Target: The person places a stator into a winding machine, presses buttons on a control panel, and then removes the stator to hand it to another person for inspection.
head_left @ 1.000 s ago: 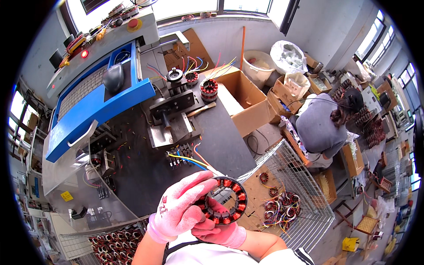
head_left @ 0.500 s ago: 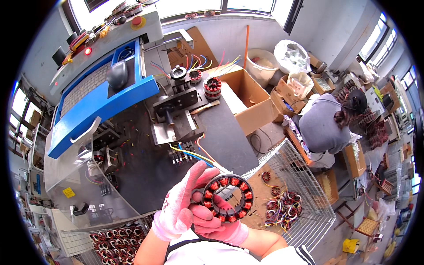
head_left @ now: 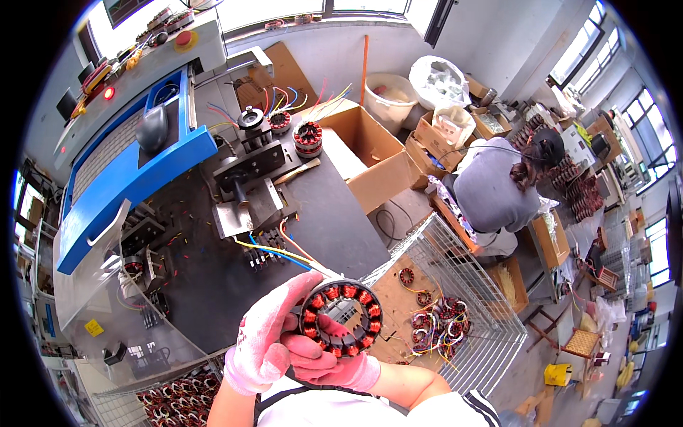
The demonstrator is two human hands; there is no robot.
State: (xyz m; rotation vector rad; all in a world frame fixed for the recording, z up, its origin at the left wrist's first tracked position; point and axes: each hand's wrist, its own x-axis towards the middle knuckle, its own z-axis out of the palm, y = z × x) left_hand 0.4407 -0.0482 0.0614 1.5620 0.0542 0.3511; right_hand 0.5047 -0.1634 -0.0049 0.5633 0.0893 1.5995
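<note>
Compared with the earlier frames, bench (head_left: 338, 242) and wire basket (head_left: 498, 340) have slid leftward in the frame, which is read as a turn of the head; the wound ring (head_left: 371, 318) is now seen more nearly face-on than one second ago, with its left side less covered.

Position: ring held up at lower centre of the frame, above the near edge of the bench.

Left hand (head_left: 262, 343), pink-gloved: forefinger extended along the ring's upper left rim. The remaining fingers are partly hidden; whether the rim is pinched by them cannot be told. Right hand (head_left: 336, 368), also gloved: fingers curled together at the ring's lower left, with part of the glove visible through the opening.

Progress: windings are seen in place around the ring, and leads (head_left: 284, 252) have been brought out at its top. Their far ends hang free over the bench. Whether anything is left to be done on this piece cannot be judged. Other wired rings (head_left: 441, 324) are gathered in the basket at lower right.

Appearance: black outer rim; glossy copper-red coils spaced evenly inside, separated by dark gaps; lower coils shaded. Yellow, blue and orange-red leads are noted, bundled at the ring in a pale sleeve (head_left: 325, 272).
</note>
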